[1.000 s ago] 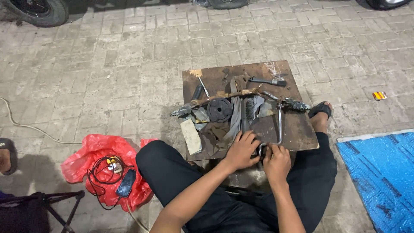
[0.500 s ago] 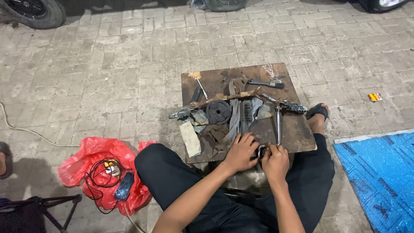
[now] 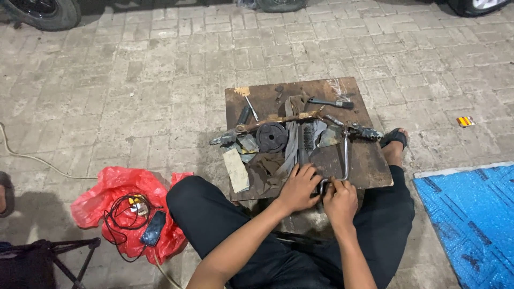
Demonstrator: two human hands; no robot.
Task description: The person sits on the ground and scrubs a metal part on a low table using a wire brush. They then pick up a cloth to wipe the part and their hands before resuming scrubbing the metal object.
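Note:
I sit on the paving with a brown wooden board [image 3: 369, 166] in front of my knees. My left hand [image 3: 299, 187] and my right hand [image 3: 340, 200] meet at the board's near edge, both closed around the near end of a bent grey metal rod [image 3: 346, 155]. The rod runs away from me to a cross bar [image 3: 289, 119] with fittings at both ends. A dark round disc [image 3: 272, 137], a wire brush [image 3: 307, 140] and grey rags [image 3: 292, 147] lie on the board just beyond my left hand.
A hammer [image 3: 331, 101], a screwdriver [image 3: 251, 108] and a paper scrap [image 3: 236, 170] also lie on the board. A red plastic bag [image 3: 115, 192] with a phone [image 3: 153, 228] and cables is at my left. A blue mat [image 3: 474, 214] lies right. Tyres line the top edge.
Both hands stay clamped on the rod's near end at the board's edge. Only the camera view shifts slightly; nothing on the board has moved.

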